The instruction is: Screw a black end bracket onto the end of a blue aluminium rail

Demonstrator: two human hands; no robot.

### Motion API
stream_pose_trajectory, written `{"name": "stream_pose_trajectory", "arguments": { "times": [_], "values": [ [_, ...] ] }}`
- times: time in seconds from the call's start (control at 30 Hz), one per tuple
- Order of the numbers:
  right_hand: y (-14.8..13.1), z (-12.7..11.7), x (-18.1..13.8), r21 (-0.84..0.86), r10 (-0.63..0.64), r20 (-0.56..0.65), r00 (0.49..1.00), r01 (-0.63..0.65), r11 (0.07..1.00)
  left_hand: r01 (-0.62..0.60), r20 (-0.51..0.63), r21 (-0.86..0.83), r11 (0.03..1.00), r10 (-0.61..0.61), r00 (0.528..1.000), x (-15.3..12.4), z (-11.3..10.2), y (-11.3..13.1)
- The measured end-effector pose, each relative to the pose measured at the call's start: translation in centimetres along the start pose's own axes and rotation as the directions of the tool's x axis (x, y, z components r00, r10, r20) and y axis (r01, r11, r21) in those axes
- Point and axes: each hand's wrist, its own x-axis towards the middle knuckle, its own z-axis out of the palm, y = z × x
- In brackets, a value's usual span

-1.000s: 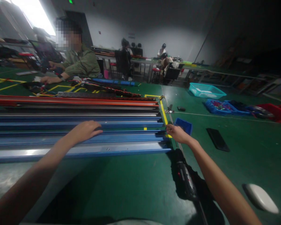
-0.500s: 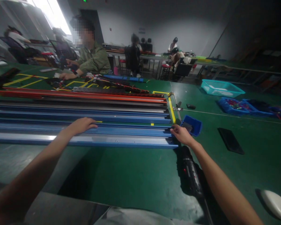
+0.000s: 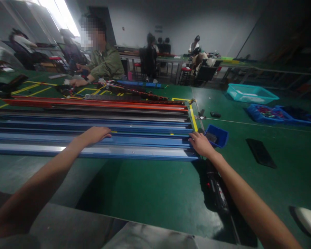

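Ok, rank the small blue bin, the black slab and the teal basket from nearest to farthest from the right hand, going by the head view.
1. Small blue bin: just right of the right hand.
2. Black slab: farther right, lying flat on the table.
3. Teal basket: forward and right, beyond the slab.

No text is legible: markings on the black electric screwdriver (image 3: 217, 193) and the small wall signs (image 3: 158, 26) are too blurred to read.
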Motion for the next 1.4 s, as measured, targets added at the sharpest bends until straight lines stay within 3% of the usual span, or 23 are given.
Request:
{"name": "stream_pose_trajectory", "arguments": {
  "times": [0.4,0.73,1.03,1.4],
  "values": [
    [-0.8,-1.0,0.5,-0.067,-0.025,0.074,0.997,0.030,0.997,0.015,0.051,0.039,0.999,-0.017,0.999,0.4,-2.1,0.2],
    [-1.7,-1.6,0.1,-0.065,-0.024,-0.013,1.000,0.023,0.998,0.076,0.000,0.107,0.991,-0.076,0.997,-0.5,-6.5,0.4],
    [-2.7,-3.9,-2.2,-0.076,-0.043,-0.089,0.995,0.036,0.996,0.112,0.005,0.189,0.976,-0.115,0.993,-4.2,-9.1,2.2],
    [-5.8,-4.8,-7.2,-0.100,-0.068,-0.170,0.983,0.051,0.994,0.186,0.014,0.167,0.968,-0.191,0.981,-9.6,-7.9,2.7]
  ]
}}
